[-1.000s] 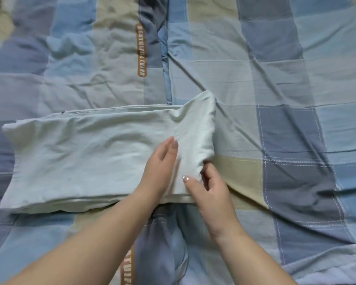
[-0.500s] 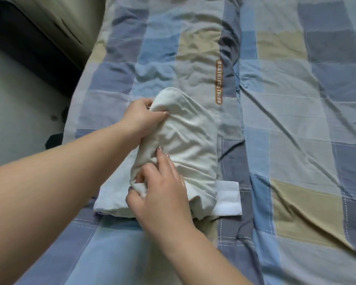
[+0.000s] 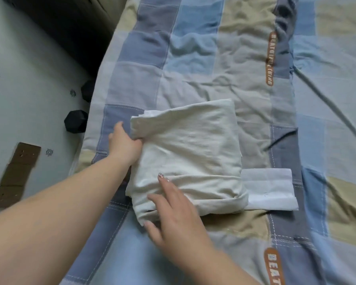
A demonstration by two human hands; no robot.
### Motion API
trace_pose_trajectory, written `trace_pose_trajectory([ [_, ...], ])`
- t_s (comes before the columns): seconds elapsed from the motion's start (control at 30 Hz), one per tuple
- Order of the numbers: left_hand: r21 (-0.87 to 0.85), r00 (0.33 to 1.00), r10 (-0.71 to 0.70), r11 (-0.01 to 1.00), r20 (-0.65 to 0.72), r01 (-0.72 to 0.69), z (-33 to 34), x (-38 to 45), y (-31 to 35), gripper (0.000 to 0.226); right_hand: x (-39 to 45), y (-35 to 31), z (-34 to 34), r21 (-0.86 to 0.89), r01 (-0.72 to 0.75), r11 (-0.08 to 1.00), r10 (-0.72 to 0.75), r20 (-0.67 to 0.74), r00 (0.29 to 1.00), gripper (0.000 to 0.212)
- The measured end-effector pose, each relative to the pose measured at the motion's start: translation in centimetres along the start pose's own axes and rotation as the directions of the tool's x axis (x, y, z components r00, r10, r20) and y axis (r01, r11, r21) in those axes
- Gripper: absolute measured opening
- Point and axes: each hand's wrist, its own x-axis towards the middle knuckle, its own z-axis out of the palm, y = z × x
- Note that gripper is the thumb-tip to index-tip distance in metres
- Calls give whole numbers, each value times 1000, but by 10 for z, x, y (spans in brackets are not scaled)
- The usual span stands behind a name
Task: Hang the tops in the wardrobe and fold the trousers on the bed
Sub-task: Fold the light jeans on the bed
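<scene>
Trousers (image 3: 185, 159): pale cream, plain, with a white band (image 3: 269, 188) showing at one end.
Bed cover (image 3: 203, 64): patchwork check of dark blue, light blue, grey and beige squares (white stitch lines along some edges), with orange-brown labels (image 3: 270, 58) lettered in white.
Floor (image 3: 29, 83): pale grey-green with small dark emblem prints.
Board (image 3: 14, 177) on the floor: brown.

Bed cover (image 3: 203, 64): open checked fabric beyond and to the right of the folded trousers (image 3: 185, 157), wrinkled but bare. Left approach: narrow strip of cover between the bundle and the bed edge, taken up by the left hand (image 3: 124, 146). Near edge: right hand (image 3: 173, 212) lies across it; two black dumbbell ends (image 3: 76, 121) sit on the floor (image 3: 29, 89) just beside the bed.
</scene>
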Motion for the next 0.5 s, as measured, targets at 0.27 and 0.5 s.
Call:
trace_pose_trajectory([
  [0.27, 557, 569, 781, 360, 259, -748, 41, -23, 28, 59, 13, 51, -15, -436, -201, 877, 243, 41, 969, 71],
  [0.5, 657, 730, 548, 378, 409, -652, 93, 18, 43, 75, 19, 67, 19, -442, -192, 876, 241, 57, 969, 82],
])
